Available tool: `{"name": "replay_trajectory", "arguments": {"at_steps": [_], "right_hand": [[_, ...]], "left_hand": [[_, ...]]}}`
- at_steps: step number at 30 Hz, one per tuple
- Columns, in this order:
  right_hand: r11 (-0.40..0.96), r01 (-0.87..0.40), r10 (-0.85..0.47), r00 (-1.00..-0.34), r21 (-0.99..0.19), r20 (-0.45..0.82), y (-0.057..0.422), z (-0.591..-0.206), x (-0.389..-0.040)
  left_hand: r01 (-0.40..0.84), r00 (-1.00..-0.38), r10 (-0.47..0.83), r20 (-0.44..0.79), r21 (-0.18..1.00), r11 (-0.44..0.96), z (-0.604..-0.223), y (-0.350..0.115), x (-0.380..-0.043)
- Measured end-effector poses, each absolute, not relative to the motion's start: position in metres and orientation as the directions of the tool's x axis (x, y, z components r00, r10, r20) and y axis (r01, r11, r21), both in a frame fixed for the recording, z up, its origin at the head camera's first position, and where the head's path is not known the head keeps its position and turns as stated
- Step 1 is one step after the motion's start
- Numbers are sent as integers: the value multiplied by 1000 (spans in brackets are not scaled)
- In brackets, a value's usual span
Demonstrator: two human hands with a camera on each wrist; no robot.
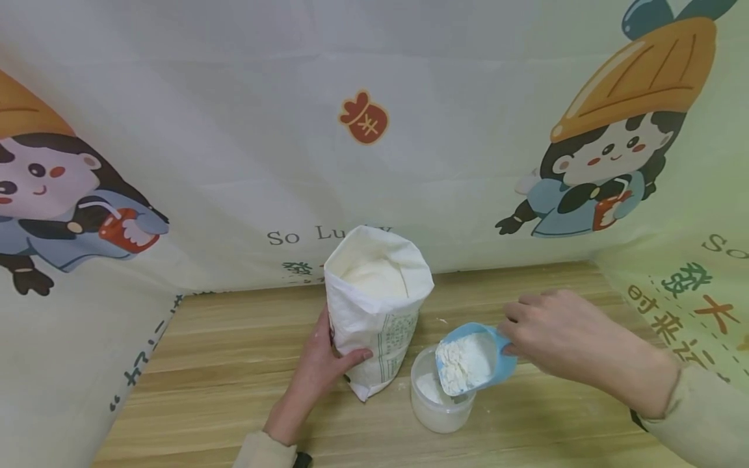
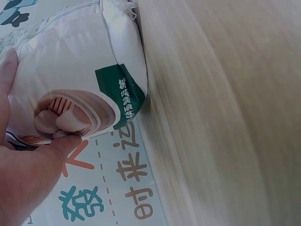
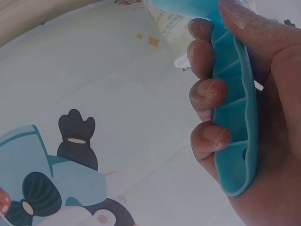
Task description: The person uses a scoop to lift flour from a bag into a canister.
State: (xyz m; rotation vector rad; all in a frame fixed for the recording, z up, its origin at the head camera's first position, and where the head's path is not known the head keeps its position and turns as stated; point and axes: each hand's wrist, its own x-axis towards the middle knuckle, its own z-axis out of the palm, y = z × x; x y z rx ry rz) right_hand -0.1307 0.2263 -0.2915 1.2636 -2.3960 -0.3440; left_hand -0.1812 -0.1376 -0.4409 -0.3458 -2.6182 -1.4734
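An opened white flour bag (image 1: 383,331) stands on the table, its wide mouth showing white flour (image 1: 377,276). My left hand (image 1: 322,364) grips the bag's lower left side, thumb across the front. The left wrist view shows the bag's printed steamer basket (image 2: 80,113) close to the left thumb (image 2: 51,150). In my right hand (image 1: 556,331) is a blue scoop (image 1: 504,364) heaped with flour, tilted over a clear round plastic tub (image 1: 441,416). White powder lies inside the tub, partly covered by the scoop. Fingers (image 3: 209,94) wrap the scoop's ribbed handle (image 3: 233,117).
The wood-grain table (image 1: 222,377) ends at a printed cloth (image 1: 234,130) that rises behind and on both sides. Small traces of flour lie on the table around the tub. The bag stands near the back cloth.
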Motion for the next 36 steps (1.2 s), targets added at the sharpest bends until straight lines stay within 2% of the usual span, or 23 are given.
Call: {"name": "replay_trajectory", "arguments": {"at_steps": [36], "right_hand": [[547, -693, -829, -528, 469, 187, 213, -285, -126]], "left_hand": [[273, -962, 143, 232, 820, 504, -443, -137, -182]]}}
